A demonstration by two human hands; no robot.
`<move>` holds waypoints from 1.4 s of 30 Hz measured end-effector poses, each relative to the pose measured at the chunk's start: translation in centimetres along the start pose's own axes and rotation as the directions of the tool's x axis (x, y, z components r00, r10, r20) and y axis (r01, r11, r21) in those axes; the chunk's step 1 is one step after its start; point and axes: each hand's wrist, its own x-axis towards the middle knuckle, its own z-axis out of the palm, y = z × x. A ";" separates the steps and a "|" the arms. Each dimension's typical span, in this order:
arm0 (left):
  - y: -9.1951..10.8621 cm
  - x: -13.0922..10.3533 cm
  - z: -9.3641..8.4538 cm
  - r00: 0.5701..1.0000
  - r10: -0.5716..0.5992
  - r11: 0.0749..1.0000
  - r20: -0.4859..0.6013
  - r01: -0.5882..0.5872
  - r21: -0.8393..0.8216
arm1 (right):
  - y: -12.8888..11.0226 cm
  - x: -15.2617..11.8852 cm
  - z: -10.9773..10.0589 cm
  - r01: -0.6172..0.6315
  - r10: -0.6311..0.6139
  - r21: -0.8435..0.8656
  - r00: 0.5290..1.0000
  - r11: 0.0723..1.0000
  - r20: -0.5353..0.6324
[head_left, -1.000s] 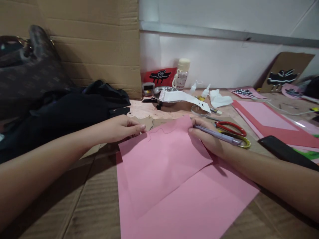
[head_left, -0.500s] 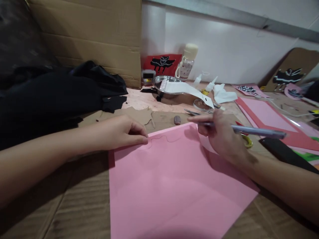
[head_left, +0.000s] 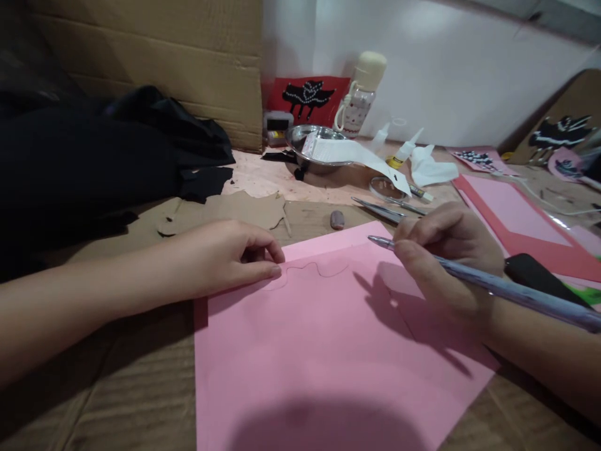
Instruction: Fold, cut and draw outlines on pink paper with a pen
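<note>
A sheet of pink paper [head_left: 300,338] lies on corrugated cardboard, over another pink sheet whose strip shows along the top. A thin wavy line runs near its upper edge. My left hand [head_left: 239,257] is closed on that edge, thumb on top and fingers curled at the rim. Over the paper's upper right side, my right hand [head_left: 446,257] grips a slim silvery-purple pen [head_left: 507,290]. Its tip points left, seemingly raised off the sheet, right of the line's end. A small greyish eraser-like lump [head_left: 337,220] sits just beyond the paper.
Tweezers [head_left: 378,208] and a metal bowl [head_left: 300,147] lie beyond the paper, with glue bottles [head_left: 406,150] and a capped bottle [head_left: 361,97] behind. Black material [head_left: 94,163] covers the left. A dark phone-like object [head_left: 539,275] and red-pink sheets [head_left: 530,232] are at right.
My right hand has turned the pen so its tip now points left over the paper; before, its fingers reached past the top edge. My left hand keeps its place on the paper.
</note>
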 end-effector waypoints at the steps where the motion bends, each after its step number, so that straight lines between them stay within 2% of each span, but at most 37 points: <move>1: 0.1 0.0 0.0 1.000 -0.009 1.000 -0.028 0.009 -0.020 | 0.0 0.0 0.0 -0.005 0.005 0.012 1.000 1.000 0.012; 3: 0.1 -0.1 0.1 0.999 -0.016 0.999 -0.048 0.014 -0.036 | 0.2 0.0 0.2 -0.090 0.089 0.008 0.993 0.996 0.076; 6: -0.3 -0.1 0.3 0.999 0.000 0.999 -0.045 -0.002 -0.039 | 1.1 0.1 0.6 -0.261 0.265 -0.042 0.953 0.964 0.149; 8: -0.6 0.0 0.3 0.999 0.028 0.999 -0.043 -0.030 -0.036 | 1.7 0.3 0.9 -0.304 0.314 -0.084 0.935 0.949 0.166; 14: -1.5 0.1 0.1 0.995 0.096 0.995 -0.033 -0.095 0.012 | 2.5 0.8 1.5 -0.284 0.308 -0.162 0.940 0.945 0.146; 22: -1.1 0.2 -0.1 0.999 0.030 1.000 -0.034 -0.030 -0.009 | 2.1 0.8 1.6 -0.335 0.342 -0.071 0.920 0.940 0.192; 26: -1.1 0.1 -0.1 0.999 0.045 0.998 -0.019 -0.045 0.044 | 2.3 0.8 1.5 -0.280 0.300 -0.124 0.934 0.952 0.192; 29: -0.8 -0.2 -0.3 0.998 0.048 0.992 0.031 -0.051 0.115 | 2.4 0.9 1.4 -0.253 0.283 -0.166 0.939 0.953 0.193; 33: -0.2 -0.4 -0.4 0.996 0.040 0.972 0.081 -0.057 0.227 | 2.4 1.0 1.5 -0.262 0.283 -0.129 0.939 0.957 0.194; 42: 0.1 -0.5 -0.5 0.996 0.010 0.970 0.090 -0.031 0.240 | 2.3 1.0 1.6 -0.257 0.274 -0.118 0.947 0.959 0.170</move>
